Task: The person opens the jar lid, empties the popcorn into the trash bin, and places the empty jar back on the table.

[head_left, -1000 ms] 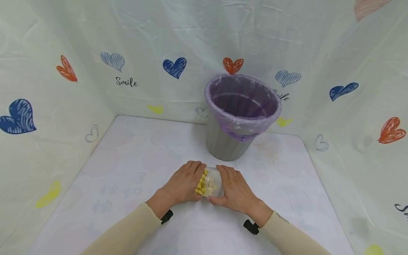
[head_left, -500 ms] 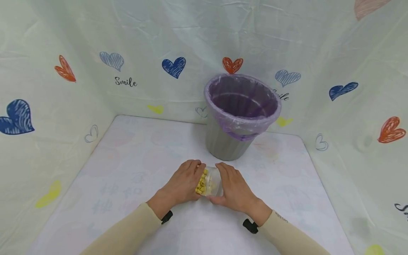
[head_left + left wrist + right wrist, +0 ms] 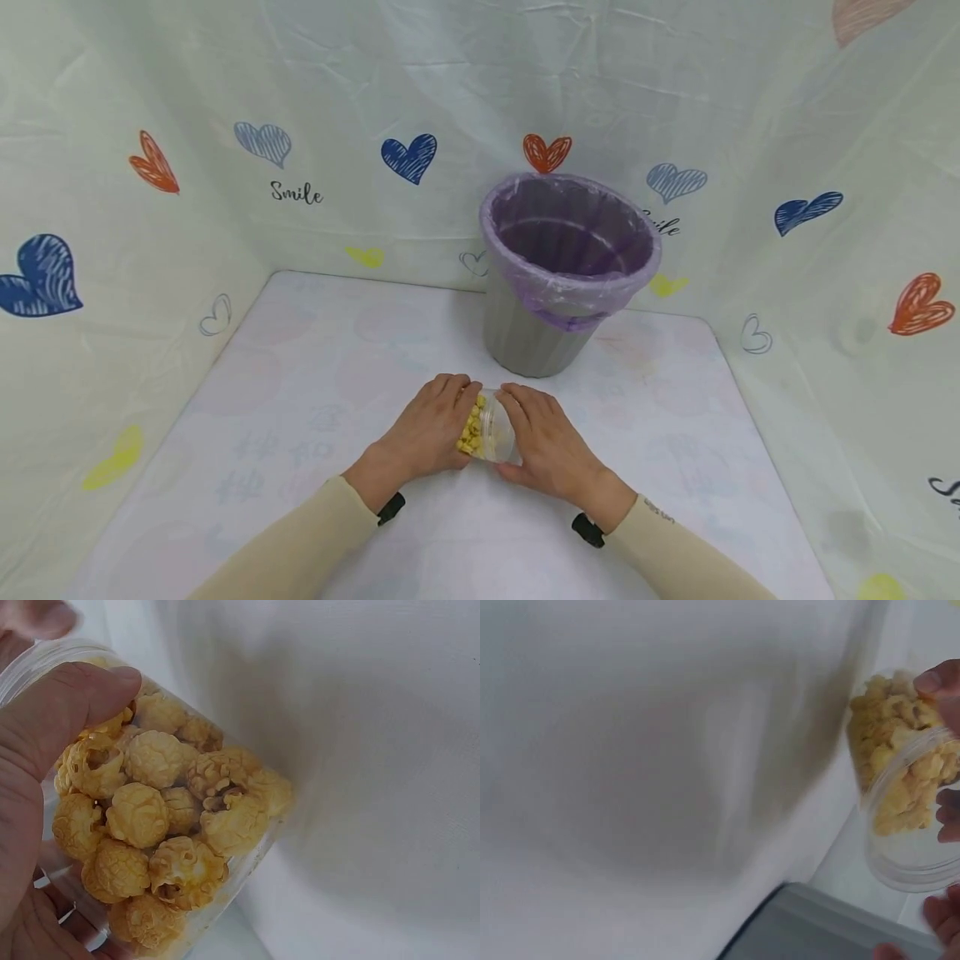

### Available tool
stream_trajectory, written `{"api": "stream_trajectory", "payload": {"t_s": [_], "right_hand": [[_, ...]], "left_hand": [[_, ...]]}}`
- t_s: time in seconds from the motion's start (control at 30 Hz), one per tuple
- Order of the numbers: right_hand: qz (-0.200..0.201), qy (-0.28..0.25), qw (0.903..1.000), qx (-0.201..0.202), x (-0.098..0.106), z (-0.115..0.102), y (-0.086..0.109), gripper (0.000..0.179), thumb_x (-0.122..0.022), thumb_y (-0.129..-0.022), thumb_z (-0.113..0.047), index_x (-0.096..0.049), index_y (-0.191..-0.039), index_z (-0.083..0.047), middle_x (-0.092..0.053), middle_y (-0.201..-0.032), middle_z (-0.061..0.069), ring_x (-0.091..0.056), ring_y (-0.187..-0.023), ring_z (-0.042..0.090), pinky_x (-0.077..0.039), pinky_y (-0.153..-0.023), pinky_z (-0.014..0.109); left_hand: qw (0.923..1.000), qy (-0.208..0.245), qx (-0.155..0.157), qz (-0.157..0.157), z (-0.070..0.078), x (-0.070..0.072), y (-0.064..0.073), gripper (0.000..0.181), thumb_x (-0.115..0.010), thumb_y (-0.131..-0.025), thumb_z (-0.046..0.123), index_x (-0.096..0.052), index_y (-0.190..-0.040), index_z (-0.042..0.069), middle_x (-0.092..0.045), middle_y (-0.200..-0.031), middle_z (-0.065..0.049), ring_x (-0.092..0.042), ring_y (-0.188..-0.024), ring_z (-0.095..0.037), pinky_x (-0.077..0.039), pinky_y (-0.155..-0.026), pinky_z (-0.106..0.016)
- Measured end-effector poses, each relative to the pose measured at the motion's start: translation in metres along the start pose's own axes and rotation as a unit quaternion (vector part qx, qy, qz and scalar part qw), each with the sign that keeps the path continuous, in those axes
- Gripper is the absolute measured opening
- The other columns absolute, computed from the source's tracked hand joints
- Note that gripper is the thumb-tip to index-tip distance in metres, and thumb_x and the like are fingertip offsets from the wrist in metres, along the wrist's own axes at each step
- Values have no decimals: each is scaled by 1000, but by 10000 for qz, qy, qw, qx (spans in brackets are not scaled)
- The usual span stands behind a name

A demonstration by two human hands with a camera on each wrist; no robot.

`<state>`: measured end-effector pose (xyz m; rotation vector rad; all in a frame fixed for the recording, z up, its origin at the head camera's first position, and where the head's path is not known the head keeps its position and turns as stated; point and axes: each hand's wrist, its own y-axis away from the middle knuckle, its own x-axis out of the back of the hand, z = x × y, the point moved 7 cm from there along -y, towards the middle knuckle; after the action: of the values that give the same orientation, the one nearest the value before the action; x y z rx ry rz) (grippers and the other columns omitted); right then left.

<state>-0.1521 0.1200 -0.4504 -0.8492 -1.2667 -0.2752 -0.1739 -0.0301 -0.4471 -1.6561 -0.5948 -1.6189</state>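
Our left hand (image 3: 422, 435) grips the clear jar (image 3: 490, 433) of golden popcorn (image 3: 150, 825), tipped sideways between our hands over the white table (image 3: 315, 350); our right hand (image 3: 551, 446) curves round its rim end, though whether it pinches anything we cannot tell. Against a second ago, our right fingertips (image 3: 513, 393) sit slightly farther left, suggesting small adjustments at the rim, popcorn still inside. Beyond stands the purple-lined grey bin (image 3: 521, 337).

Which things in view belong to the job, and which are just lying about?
In the job:
Clear round plastic jar, held in the left grip
Yellow popcorn balls inside it
Right grip, at the jar's rimmed end

Seemingly lying about (neither grip on them):
Grey ribbed bin with purple plastic liner
White heart-printed sheet, a backdrop
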Motion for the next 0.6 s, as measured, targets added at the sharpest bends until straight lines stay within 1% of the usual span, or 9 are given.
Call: {"api": "stream_trajectory", "payload": {"t_s": [0.07,0.13,0.2,0.23,0.33,0.4,0.47,0.53,0.6], "right_hand": [[-125,-425,9983,-381,-1,5,0,113,-87,-77,-61,-37,-154,5,-49,-151,22,-53,-135,38,-53,-105,54],[-271,-749,9941,-738,-2,10,0,115,-85,-79,-64,-36,-156,5,-50,-151,23,-55,-135,38,-54,-102,55],[-416,-880,9907,-946,-3,13,0,112,-82,-81,-66,-37,-156,5,-52,-151,22,-56,-135,38,-54,-102,56],[-466,-891,9901,-976,-3,13,0,111,-80,-82,-67,-38,-156,4,-53,-151,21,-56,-134,37,-54,-103,56],[-442,-814,9922,-830,-1,11,-1,108,-79,-83,-67,-41,-155,4,-56,-148,20,-57,-133,36,-53,-104,55],[-309,-608,9963,-531,0,8,-2,106,-81,-82,-64,-42,-153,4,-56,-146,19,-56,-133,36,-52,-106,54],[-177,-237,9995,-141,1,3,-2,102,-82,-83,-61,-43,-151,4,-55,-146,19,-55,-133,35,-50,-109,52],[-76,91,9998,183,2,-1,-2,100,-83,-82,-57,-43,-151,3,-52,-147,19,-52,-134,34,-47,-112,50],[-45,231,9992,323,2,-3,-1,100,-84,-82,-56,-41,-151,3,-50,-149,19,-51,-136,34,-46,-114,50]], "left_hand": [[10000,47,-1,21,-1,1,0,101,-94,-72,46,-48,-150,1,-54,-142,-16,-50,-133,-33,-46,-115,-45],[10000,86,-4,40,-1,1,1,101,-95,-71,46,-48,-150,2,-54,-142,-16,-50,-132,-33,-46,-115,-45],[9999,106,-16,46,-1,1,1,101,-95,-71,46,-47,-150,2,-54,-141,-16,-50,-133,-33,-45,-116,-45],[9999,116,-20,46,-1,1,1,102,-95,-71,46,-47,-150,2,-54,-141,-16,-50,-133,-33,-45,-116,-45],[9999,146,-31,47,0,1,2,101,-95,-72,46,-47,-150,2,-54,-141,-16,-50,-133,-33,-45,-117,-44],[9999,148,-39,28,0,1,2,101,-95,-72,45,-47,-150,1,-53,-142,-17,-50,-133,-33,-44,-117,-44],[9999,124,-54,33,0,1,2,101,-94,-72,45,-47,-150,1,-53,-142,-17,-50,-133,-33,-44,-117,-44],[9999,122,-58,58,-1,1,2,101,-94,-72,44,-47,-150,1,-53,-143,-17,-50,-133,-34,-44,-117,-44],[9999,147,-43,75,-1,1,2,101,-94,-72,44,-48,-150,1,-53,-143,-17,-50,-133,-33,-45,-116,-44]]}}
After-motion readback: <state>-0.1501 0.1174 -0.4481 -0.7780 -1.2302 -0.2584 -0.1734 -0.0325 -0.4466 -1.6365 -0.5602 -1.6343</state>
